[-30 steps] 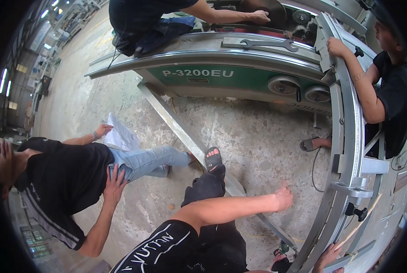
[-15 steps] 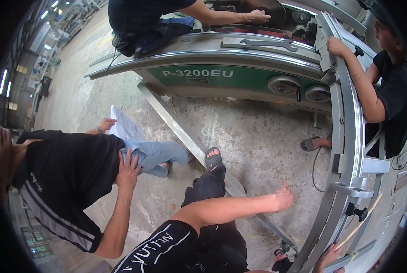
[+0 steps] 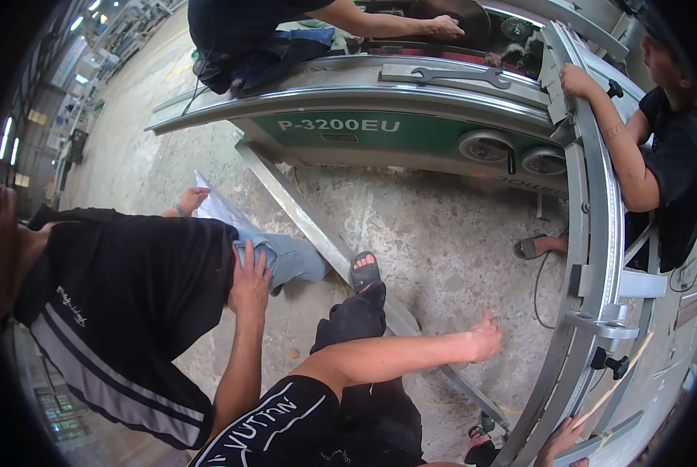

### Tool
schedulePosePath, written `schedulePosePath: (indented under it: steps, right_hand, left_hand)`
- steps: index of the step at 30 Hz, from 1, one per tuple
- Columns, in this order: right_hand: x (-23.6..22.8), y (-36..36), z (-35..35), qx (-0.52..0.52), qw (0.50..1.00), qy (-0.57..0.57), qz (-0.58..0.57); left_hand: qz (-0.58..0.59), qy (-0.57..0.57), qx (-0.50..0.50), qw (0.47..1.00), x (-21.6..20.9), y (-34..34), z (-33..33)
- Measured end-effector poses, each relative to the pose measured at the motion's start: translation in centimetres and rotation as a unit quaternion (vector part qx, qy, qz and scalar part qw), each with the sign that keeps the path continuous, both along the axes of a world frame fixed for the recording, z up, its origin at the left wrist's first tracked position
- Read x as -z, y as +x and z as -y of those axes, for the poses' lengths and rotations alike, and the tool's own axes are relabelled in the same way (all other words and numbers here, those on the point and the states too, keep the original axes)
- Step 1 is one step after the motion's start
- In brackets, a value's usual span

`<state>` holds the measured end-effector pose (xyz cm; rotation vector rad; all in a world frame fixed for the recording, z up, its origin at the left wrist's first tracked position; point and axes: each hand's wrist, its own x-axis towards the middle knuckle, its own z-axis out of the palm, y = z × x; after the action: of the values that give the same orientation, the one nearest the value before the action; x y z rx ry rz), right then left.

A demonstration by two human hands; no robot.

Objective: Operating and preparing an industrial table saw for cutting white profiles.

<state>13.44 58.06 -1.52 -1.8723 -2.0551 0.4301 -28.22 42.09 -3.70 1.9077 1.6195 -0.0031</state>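
My left forearm lies across my bent knee, and my left hand [image 3: 485,338] hangs in the air over the concrete floor. One finger sticks out apart from the others, which are loosely bent; I see nothing held. My right hand is not in view. Under my sandalled foot [image 3: 366,272] runs a long metal beam [image 3: 298,206], slanting across the floor. Ahead stands a green and grey sliding table saw [image 3: 411,136] with two handwheels [image 3: 486,145]. A large open-end wrench [image 3: 461,76] rests on its ledge.
At left, a person in black [image 3: 130,296] holds white sheets [image 3: 224,210]. Another person [image 3: 263,47] reaches toward the saw blade [image 3: 457,23]. At right, a person [image 3: 675,163] grips the metal frame [image 3: 598,233]. A hand [image 3: 563,437] near the lower edge touches a thin wooden stick [image 3: 609,389].
The person at left has shifted right, toward me, with the hand on the hip. The white sheets have tilted. My left hand has stayed still.
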Motion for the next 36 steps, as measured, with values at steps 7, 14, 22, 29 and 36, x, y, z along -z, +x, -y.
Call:
schedulePosePath:
  steps: [7,14,22,29,36]
  right_hand:
    - [0.0,-0.1,0.3,-0.029,0.999,0.034,0.019]
    - [-0.6,-0.7,0.6,-0.054,0.996,0.031,0.063]
    - [-1.5,-1.5,1.2,-0.030,0.996,0.024,0.077]
    - [-0.9,-1.2,0.7,-0.041,0.992,0.021,0.119]
    - [-0.9,-1.1,0.7,-0.045,0.995,0.036,0.078]
  left_hand:
    - [0.009,-0.004,-0.001,1.000,0.2,0.1,0.0]
    - [0.009,-0.021,0.006,1.000,0.5,0.3,-0.3]
    - [0.005,-0.024,0.003,1.000,0.5,0.4,-0.5]
    - [0.004,-0.034,0.003,0.999,0.5,0.2,-0.5]
    - [0.011,-0.027,0.002,1.000,1.0,0.3,-0.4]
